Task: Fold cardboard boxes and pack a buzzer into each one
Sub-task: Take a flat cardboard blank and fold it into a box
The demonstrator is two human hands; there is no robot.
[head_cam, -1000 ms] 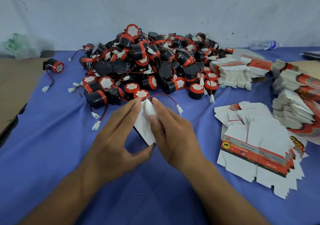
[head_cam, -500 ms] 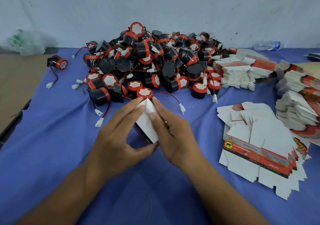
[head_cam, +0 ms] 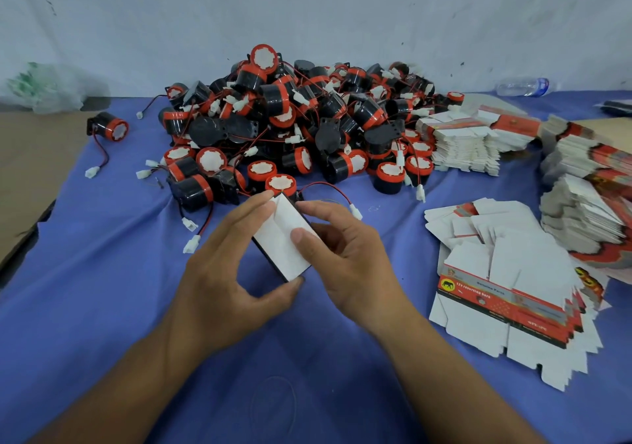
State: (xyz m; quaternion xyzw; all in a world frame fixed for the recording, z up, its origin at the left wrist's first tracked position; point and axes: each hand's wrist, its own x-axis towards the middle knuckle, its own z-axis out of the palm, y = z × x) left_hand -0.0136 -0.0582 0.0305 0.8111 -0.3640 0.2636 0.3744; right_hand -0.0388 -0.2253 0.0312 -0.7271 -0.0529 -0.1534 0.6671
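Note:
A small white cardboard box [head_cam: 281, 241] sits between both hands above the blue cloth, its white flaps facing up. My left hand [head_cam: 225, 279] grips it, fingers along its far left edge and thumb under its near corner. My right hand [head_cam: 345, 258] holds its right side, thumb pressing down on a flap. A big heap of black-and-red buzzers [head_cam: 294, 125] with red wires and white plugs lies just behind the box. Whether a buzzer is inside the box is hidden.
Flat unfolded box blanks [head_cam: 506, 293] lie fanned out at the right, with taller stacks [head_cam: 461, 139] behind them and at the far right edge [head_cam: 588, 204]. One stray buzzer [head_cam: 109, 127] sits at the left. A plastic bottle [head_cam: 523, 86] lies by the wall.
The box has tilted so more of its white face shows. My right thumb has slid onto the flap, and my left fingers have shifted along the far edge.

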